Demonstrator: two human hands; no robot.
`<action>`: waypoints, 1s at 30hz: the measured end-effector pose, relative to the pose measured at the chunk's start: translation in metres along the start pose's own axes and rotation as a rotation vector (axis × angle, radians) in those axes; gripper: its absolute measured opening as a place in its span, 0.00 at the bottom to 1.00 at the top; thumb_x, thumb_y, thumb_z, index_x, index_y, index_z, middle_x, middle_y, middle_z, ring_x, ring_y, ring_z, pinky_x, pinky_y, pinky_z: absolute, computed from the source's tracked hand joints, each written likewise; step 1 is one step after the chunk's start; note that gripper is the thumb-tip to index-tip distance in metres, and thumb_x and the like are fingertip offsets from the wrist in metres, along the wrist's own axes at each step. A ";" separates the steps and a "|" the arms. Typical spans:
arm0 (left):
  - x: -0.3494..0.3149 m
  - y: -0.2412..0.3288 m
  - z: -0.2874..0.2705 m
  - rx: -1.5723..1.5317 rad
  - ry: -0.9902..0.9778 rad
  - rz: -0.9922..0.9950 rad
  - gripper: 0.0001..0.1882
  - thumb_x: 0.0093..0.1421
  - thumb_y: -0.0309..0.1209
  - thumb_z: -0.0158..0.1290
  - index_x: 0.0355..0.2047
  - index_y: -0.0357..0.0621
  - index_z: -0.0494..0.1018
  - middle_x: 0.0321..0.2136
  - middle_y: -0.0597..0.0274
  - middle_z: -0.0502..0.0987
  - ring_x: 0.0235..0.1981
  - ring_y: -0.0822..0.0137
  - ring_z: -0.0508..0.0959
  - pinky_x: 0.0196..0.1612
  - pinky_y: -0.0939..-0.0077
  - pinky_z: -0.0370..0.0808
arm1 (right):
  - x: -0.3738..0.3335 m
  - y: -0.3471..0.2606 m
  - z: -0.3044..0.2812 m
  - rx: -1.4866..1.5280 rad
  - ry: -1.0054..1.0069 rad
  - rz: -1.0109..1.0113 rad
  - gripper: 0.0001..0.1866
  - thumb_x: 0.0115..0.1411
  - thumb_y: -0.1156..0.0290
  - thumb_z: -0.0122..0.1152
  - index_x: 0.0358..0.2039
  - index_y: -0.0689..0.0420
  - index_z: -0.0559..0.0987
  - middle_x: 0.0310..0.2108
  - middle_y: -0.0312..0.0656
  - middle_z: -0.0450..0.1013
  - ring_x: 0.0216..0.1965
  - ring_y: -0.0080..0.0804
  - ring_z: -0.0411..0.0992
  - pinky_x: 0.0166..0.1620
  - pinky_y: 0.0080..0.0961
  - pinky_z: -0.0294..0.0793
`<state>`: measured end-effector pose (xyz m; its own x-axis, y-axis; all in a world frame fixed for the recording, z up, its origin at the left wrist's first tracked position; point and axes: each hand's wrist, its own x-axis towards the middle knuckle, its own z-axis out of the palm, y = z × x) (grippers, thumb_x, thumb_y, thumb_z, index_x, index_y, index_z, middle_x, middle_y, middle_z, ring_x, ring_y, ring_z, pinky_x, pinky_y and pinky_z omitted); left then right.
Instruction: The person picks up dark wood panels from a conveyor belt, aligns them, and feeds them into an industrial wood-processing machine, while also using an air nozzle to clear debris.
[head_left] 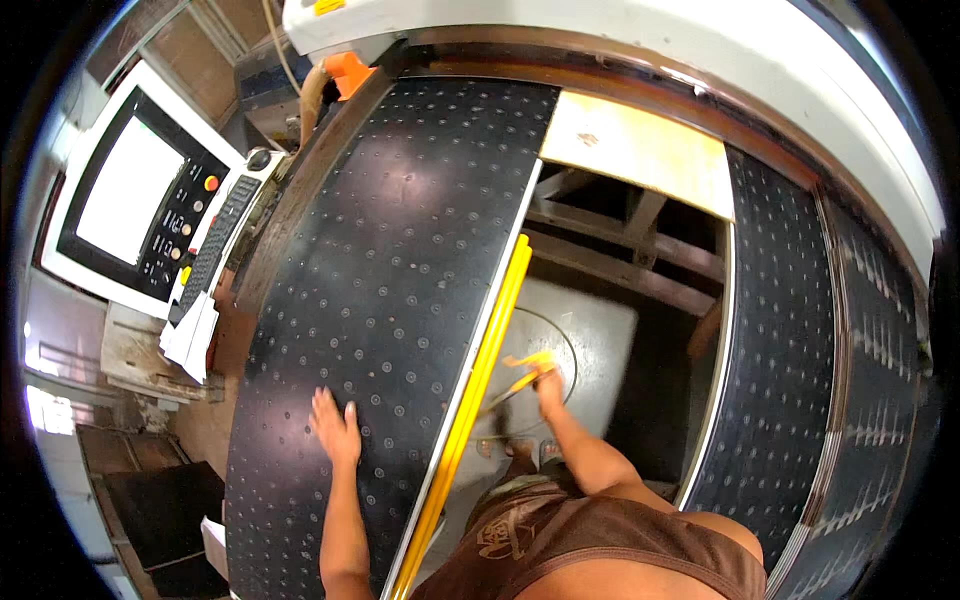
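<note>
My left hand (336,428) lies flat on the black studded table (400,250), fingers spread and holding nothing. Over the gap in the table, my right hand (549,388) is closed round a yellow-handled tool (530,376). Motion blurs this tool, and its exact kind does not show; a thin, darker end points down and left. Long yellow rails (480,370) run along the table's edge between my two hands. Beneath the right hand is a pale grey floor (590,320) with a curved cable on it.
A wooden board (640,145) bridges the far end of the gap, above metal beams (620,250). Another studded table section (780,300) stands right of the gap. At left are a control screen (130,190), a keyboard (220,235) and papers (192,335). A white machine body (600,25) spans the back.
</note>
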<state>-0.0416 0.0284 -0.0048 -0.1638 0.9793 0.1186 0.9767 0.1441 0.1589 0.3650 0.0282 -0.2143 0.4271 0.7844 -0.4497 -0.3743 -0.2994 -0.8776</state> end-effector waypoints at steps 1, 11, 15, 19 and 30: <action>-0.041 -0.024 -0.007 -0.001 -0.038 -0.058 0.36 0.70 0.48 0.43 0.70 0.38 0.52 0.71 0.45 0.51 0.73 0.49 0.48 0.72 0.49 0.41 | 0.010 -0.013 -0.023 0.277 0.140 0.199 0.19 0.68 0.46 0.52 0.40 0.49 0.73 0.24 0.35 0.69 0.21 0.28 0.69 0.25 0.26 0.71; -0.160 -0.034 -0.024 0.157 -0.095 -0.198 0.36 0.71 0.50 0.38 0.72 0.42 0.50 0.73 0.49 0.48 0.74 0.51 0.45 0.73 0.49 0.40 | 0.078 -0.114 -0.208 -0.674 0.505 0.337 0.26 0.65 0.53 0.47 0.43 0.64 0.81 0.35 0.51 0.81 0.37 0.48 0.81 0.42 0.41 0.77; -0.136 -0.004 -0.010 0.083 -0.082 -0.127 0.37 0.70 0.52 0.39 0.71 0.42 0.51 0.72 0.50 0.50 0.74 0.52 0.46 0.73 0.50 0.40 | 0.127 -0.087 -0.212 -0.591 0.288 0.150 0.22 0.64 0.57 0.53 0.39 0.67 0.80 0.33 0.52 0.79 0.27 0.42 0.78 0.32 0.39 0.75; -0.153 -0.029 -0.010 0.094 -0.051 -0.165 0.36 0.70 0.52 0.40 0.71 0.42 0.53 0.72 0.51 0.50 0.73 0.51 0.47 0.73 0.50 0.41 | 0.091 -0.070 -0.105 -0.542 0.042 0.100 0.21 0.65 0.56 0.55 0.36 0.66 0.78 0.29 0.47 0.77 0.22 0.38 0.74 0.28 0.37 0.74; -0.162 -0.048 -0.018 0.071 0.028 -0.182 0.39 0.68 0.55 0.41 0.70 0.43 0.54 0.72 0.51 0.51 0.73 0.51 0.49 0.72 0.47 0.42 | -0.099 0.037 -0.237 -1.292 -1.116 0.743 0.11 0.49 0.78 0.58 0.34 0.60 0.83 0.38 0.49 0.79 0.38 0.48 0.74 0.40 0.47 0.74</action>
<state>-0.0642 -0.1400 -0.0143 -0.3415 0.9320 0.1217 0.9377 0.3291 0.1113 0.5034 -0.1894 -0.2418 -0.3807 0.1046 -0.9188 0.8003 -0.4604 -0.3840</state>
